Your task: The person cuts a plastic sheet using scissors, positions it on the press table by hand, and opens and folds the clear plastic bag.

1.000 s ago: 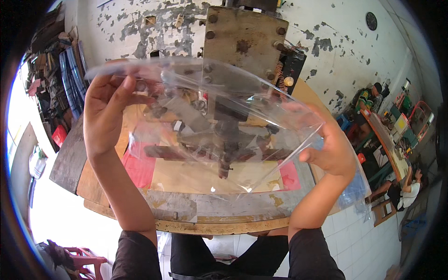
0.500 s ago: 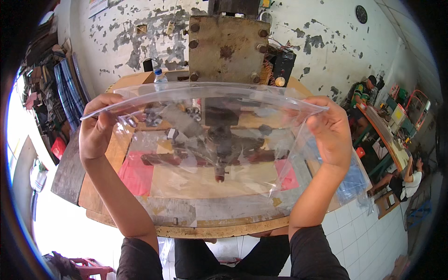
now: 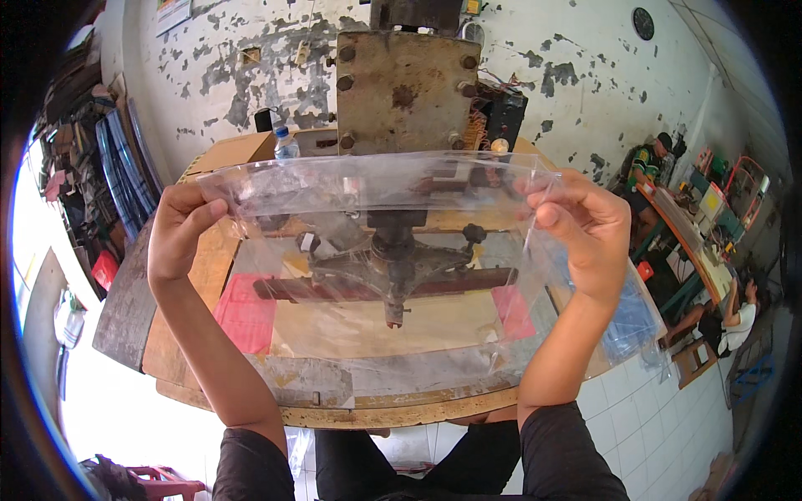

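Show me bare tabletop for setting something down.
The wooden strip outside the left-hand pink sheet looks bare, partly hidden by the left forearm. The machine and clear plastic sheet crowd the middle; blue plastic, the right.

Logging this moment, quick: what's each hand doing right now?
Left hand: closed, pinching the clear plastic near its left end.
Right hand: closed, pinching it near its right end.

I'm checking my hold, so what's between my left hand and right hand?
A clear plastic sheet spans from the left hand to the right hand, as the head view shows.
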